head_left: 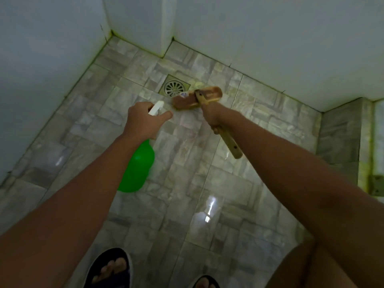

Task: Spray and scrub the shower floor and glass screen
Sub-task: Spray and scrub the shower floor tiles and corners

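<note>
My left hand [143, 119] grips the white trigger head of a green spray bottle [138, 169], whose nozzle points toward the floor drain [174, 87]. My right hand [213, 117] holds the wooden handle of a scrub brush [197, 97]. The brush head rests bristles-down on the grey tiled shower floor [187, 163], just right of the drain. The handle's end sticks out below my right hand toward me.
White walls close the floor at the back and left, with a jutting corner [166, 44] behind the drain. A raised tiled curb [340, 132] and a metal bracket [377, 185] stand at the right. My sandalled feet [110, 269] are at the bottom. The tiles look wet.
</note>
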`<state>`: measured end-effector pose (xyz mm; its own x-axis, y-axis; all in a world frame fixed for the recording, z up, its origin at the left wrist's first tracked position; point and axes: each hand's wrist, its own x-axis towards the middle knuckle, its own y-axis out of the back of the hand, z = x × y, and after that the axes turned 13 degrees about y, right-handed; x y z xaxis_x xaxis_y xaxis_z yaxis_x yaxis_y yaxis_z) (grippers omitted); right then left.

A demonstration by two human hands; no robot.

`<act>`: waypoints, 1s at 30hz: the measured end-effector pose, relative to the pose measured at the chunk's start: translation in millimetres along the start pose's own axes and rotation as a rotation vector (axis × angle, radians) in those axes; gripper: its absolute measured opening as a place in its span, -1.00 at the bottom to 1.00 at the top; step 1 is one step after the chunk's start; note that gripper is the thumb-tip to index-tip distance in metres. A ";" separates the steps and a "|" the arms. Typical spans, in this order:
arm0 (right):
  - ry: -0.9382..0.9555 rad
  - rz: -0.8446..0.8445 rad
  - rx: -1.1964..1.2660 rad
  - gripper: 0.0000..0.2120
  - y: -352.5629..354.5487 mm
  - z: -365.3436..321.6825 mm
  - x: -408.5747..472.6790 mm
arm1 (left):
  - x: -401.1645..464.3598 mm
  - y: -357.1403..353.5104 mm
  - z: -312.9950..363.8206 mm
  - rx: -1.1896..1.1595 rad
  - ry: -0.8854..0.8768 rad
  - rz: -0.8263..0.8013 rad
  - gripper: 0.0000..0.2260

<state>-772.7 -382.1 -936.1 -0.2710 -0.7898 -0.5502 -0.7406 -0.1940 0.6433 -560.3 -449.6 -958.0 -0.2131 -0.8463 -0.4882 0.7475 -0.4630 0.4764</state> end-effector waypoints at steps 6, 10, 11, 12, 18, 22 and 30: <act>-0.107 -0.164 -0.136 -0.60 -40.0 48.3 -74.2 | 5.6 -4.3 -0.4 0.064 -0.041 0.050 -0.54; -0.275 -0.111 -0.084 -0.58 -18.6 66.2 -81.0 | 6.1 -15.7 4.2 0.106 -0.048 0.022 -0.50; -0.288 -0.101 -0.050 -0.57 -15.4 62.2 -75.9 | 5.9 -18.1 5.6 0.124 -0.049 0.022 -0.51; -0.288 -0.086 -0.012 -0.56 -13.8 56.6 -68.9 | 4.9 -20.0 7.3 0.132 -0.037 0.030 -0.53; -0.142 -0.059 0.047 -0.65 -0.7 13.8 -16.1 | 6.3 -16.8 12.4 0.091 0.002 0.135 -0.60; -0.165 -0.045 0.076 -0.58 -6.0 23.6 -17.9 | 6.4 -17.1 10.5 0.119 0.010 0.073 -0.53; -0.133 -0.068 0.017 -0.60 -6.1 26.1 -22.0 | 0.8 -17.0 14.5 0.073 0.037 0.110 -0.58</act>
<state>-778.3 -348.4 -941.8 -0.2985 -0.6909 -0.6584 -0.7699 -0.2334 0.5939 -582.3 -446.2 -955.8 -0.1082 -0.8833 -0.4561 0.7172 -0.3871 0.5795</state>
